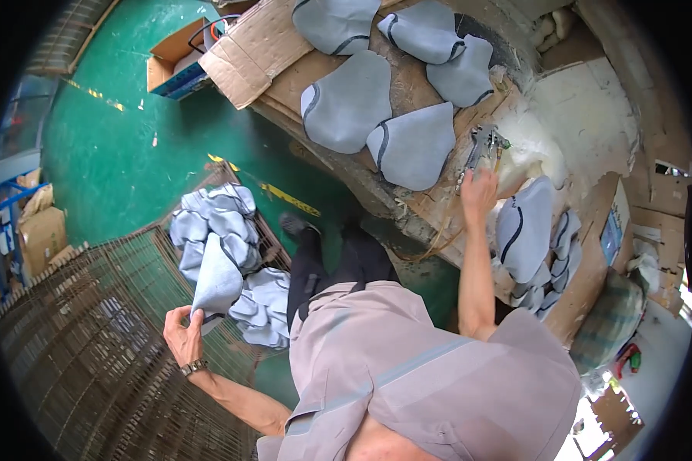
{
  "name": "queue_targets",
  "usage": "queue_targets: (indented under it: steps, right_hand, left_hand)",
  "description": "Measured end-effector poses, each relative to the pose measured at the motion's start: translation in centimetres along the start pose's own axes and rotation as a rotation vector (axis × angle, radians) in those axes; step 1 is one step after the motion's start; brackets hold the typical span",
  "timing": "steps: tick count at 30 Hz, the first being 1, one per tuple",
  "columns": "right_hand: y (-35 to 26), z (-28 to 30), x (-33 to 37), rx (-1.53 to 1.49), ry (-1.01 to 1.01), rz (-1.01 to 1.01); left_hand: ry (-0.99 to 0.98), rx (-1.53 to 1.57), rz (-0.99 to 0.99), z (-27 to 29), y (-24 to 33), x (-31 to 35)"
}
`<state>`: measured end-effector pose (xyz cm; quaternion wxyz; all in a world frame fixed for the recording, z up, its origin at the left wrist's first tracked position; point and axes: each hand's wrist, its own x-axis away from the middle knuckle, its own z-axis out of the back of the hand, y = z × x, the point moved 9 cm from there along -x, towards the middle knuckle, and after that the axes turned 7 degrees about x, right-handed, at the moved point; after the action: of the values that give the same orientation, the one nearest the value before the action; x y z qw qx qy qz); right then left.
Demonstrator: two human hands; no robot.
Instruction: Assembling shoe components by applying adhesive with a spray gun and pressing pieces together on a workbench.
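My left hand (183,336) pinches the lower edge of a grey felt-like fabric piece (218,280) between thumb and fingers. The piece drapes over a pile of similar grey pieces (217,211) in a wire-mesh cage at my left. On the bench at my right, my right hand (480,194) is closed at the handle end of a metal spray gun (486,144); the fingers are partly hidden. A yellowish hose (437,247) runs near that hand. Several grey fabric pieces with dark curved edges, one of them nearest the gun (415,146), lie flat on the bench.
Cardboard (407,84) covers the bench, with a whitish crusted area (584,115) at its right. More grey pieces (524,230) are stacked right of my right forearm. The wire-mesh cage (77,338) fills the lower left. An open box (178,61) stands on the green floor (115,154).
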<state>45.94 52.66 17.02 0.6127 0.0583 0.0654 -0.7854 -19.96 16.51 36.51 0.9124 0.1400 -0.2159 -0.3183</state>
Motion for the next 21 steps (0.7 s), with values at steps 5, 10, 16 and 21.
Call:
queue_targets:
  steps: [5,10,16,21]
  right_hand:
    - [-4.5,-7.4,8.8,-0.729,-0.715,-0.446]
    - [0.5,-9.8,5.2,-0.879,-0.641,-0.543]
    - [-0.4,-9.9,2.8,-0.753,-0.606,-0.514]
    - [-11.6,-6.9,6.9,-0.564,-0.566,-0.230]
  left_hand:
    - [-0.010,0.163,0.083,-0.9,-4.7,0.9]
    - [0.035,0.179,0.146,-4.2,-9.9,-0.4]
    - [0.045,0.266,0.381,-5.3,-19.3,1.0]
    - [0.071,0.338,0.559,-7.8,-28.2,3.8]
